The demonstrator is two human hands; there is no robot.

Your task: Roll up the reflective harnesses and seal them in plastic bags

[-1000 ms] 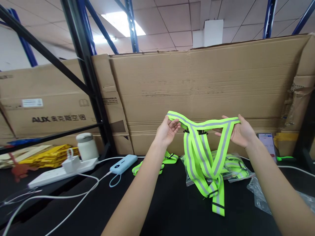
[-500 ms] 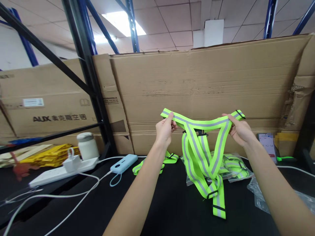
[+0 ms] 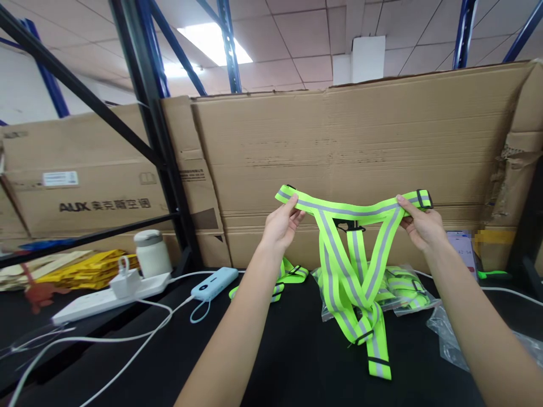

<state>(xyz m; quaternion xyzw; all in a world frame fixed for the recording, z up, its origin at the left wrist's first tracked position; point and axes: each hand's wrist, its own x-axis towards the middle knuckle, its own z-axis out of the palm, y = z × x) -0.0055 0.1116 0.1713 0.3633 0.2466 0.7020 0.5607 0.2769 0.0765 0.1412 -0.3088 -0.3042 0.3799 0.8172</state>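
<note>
Three capital letters, "AUX", read clearly on the carton (image 3: 97, 152) to your left, followed by Chinese characters; a white label (image 3: 60, 179) sits above them, its print too small to read. The phone (image 3: 462, 249) behind your right wrist seems to show digits, though blur makes them uncertain.

A tall cardboard panel (image 3: 339, 130) closes off the back, and a black post (image 3: 167, 181) bounds the left. Black tabletop (image 3: 305, 350) spreads between your forearms.

Your left hand (image 3: 282, 226) and right hand (image 3: 424, 226), well apart, each pinch the top band of the reflective harness (image 3: 362, 291) between thumb and fingers. You hold it up before the panel, band sagging slightly, straps hanging in front of bagged green straps (image 3: 407, 288). A black buckle juts beyond your right hand.
</note>
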